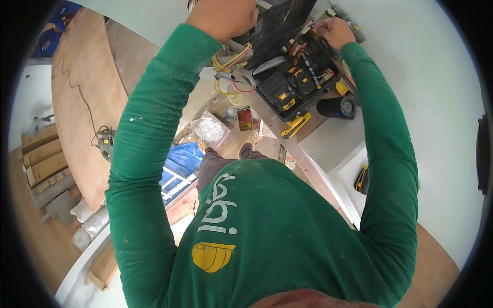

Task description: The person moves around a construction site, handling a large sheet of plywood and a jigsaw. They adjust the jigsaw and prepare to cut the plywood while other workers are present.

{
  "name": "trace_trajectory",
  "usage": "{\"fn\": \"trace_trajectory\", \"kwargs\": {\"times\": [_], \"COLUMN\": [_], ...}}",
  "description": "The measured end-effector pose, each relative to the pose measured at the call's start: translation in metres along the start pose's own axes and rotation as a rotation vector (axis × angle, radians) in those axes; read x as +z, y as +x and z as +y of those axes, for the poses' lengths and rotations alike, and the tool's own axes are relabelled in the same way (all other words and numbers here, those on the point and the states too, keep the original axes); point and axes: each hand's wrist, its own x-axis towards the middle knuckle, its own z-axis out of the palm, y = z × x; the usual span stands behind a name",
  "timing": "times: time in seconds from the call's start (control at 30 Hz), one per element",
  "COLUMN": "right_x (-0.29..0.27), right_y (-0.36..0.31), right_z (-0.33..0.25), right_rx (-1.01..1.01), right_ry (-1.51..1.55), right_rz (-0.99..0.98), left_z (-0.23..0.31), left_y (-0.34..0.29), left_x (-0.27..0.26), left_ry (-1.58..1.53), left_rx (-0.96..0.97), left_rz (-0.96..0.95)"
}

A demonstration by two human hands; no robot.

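A black tool case (280, 92) stands with its lid (277, 28) raised, a battery charger and several hand tools inside. My left hand (226, 19) is at the lid's left edge, fingers curled; what they grip is hidden at the picture's upper border. Over the far right side of the case, my right hand (336, 33) pinches a small light-coloured piece, too small to name. Just beyond that hand lies a yellow-and-black cordless drill (348, 21). Looped yellow and red wires (231, 66) hang left of the case.
A black cylindrical speaker (337, 107) and a yellow clamp-like tool (296, 125) are near the case's front. A blue sheet (179, 156) and a clear plastic bag (210, 128) lie lower down. A wooden panel (77, 102) with a cable is at left, cardboard pieces (46, 161) beyond.
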Motion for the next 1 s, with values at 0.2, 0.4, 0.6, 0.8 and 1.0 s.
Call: {"fn": "trace_trajectory", "kwargs": {"times": [0.2, 0.4, 0.6, 0.8, 1.0], "right_x": [-0.135, -0.164, -0.139, -0.12, -0.117], "right_y": [-0.087, -0.139, -0.135, -0.125, -0.121], "right_z": [-0.104, -0.224, -0.279, -0.315, -0.337], "right_rx": [-0.15, -0.255, -0.274, -0.389, -0.378], "right_ry": [0.468, 0.546, 0.674, 0.799, 0.931], "right_rz": [-0.026, 0.057, 0.03, -0.034, -0.204], "left_z": [0.048, 0.068, 0.046, 0.028, 0.018], "left_y": [-0.04, -0.099, -0.139, -0.181, -0.204], "left_x": [-0.022, -0.051, -0.075, -0.09, -0.1], "left_ry": [-0.661, -1.742, -1.699, -1.752, -1.741], "left_rx": [-0.122, -0.493, -0.471, -0.5, -0.511], "left_rz": [0.098, -0.367, -0.263, -0.117, -0.044]}}
